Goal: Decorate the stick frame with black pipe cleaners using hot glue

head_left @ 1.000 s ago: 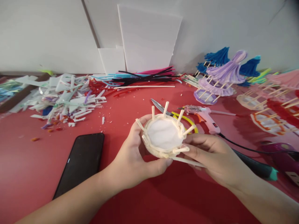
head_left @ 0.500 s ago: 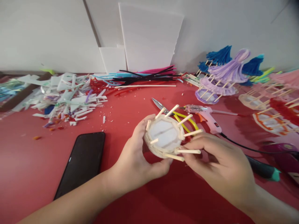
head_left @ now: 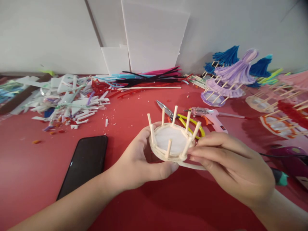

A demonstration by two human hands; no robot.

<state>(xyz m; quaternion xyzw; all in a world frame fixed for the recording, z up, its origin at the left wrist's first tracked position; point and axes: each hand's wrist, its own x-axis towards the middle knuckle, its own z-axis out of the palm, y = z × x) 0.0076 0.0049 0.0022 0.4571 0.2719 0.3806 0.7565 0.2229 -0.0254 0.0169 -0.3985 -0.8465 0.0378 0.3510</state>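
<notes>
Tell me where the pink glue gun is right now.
In the head view, the pink glue gun lies on the red table, right of the yellow-handled scissors and just beyond the right hand.

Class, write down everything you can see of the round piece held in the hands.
The round piece has a white centre and a cream, fuzzy-looking rim. Eight pale, wood-like sticks rise around it. It is held over the red table, its top facing up. The left hand grips its left side; fingers of the right hand meet its right edge. A pale strip runs from the near rim toward that hand.
</notes>
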